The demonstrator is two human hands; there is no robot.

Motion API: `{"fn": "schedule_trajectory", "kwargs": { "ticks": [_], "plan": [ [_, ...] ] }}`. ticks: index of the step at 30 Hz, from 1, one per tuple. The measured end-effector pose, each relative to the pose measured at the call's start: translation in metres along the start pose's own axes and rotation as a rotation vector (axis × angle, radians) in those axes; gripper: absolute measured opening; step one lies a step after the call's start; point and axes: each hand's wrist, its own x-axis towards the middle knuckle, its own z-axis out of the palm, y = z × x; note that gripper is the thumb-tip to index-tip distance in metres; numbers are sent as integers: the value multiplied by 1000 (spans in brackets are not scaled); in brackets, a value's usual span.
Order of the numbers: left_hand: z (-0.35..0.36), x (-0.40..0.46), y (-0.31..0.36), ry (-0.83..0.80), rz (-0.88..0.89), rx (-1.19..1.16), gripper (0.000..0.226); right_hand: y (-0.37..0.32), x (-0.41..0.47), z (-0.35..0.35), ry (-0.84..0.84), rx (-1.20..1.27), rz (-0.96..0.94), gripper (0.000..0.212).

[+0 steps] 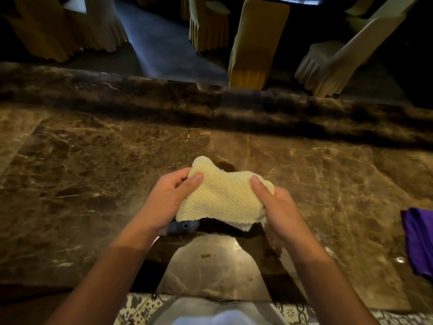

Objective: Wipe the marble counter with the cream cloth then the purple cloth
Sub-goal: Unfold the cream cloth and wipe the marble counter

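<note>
The cream cloth (222, 195), a textured waffle weave, is held bunched between both hands a little above the brown marble counter (93, 184). My left hand (168, 198) grips its left edge with the thumb on top. My right hand (274, 205) grips its right edge, thumb pressed on the fabric. The purple cloth (419, 240) lies on the counter at the far right, partly cut off by the frame edge.
A raised dark marble ledge (210, 102) runs along the counter's far side. Beyond it stand several chairs with cream and yellow covers (255, 43). A small grey object (182, 227) peeks out under the cloth. Patterned floor tiles (145, 308) show at the near edge.
</note>
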Motion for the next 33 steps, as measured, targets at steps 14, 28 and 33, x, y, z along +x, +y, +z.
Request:
{"fn": "schedule_trajectory", "kwargs": {
  "ticks": [14, 28, 33],
  "plan": [
    [-88, 19, -25, 428, 226, 1359, 39, -12, 36, -48, 287, -780, -541, 14],
    [-188, 5, -77, 549, -72, 1608, 75, 82, 85, 19, 290, -1337, -148, 74],
    [-184, 2, -75, 560, -56, 1586, 76, 53, 172, 36, 245, -1343, -230, 68]
  ]
}}
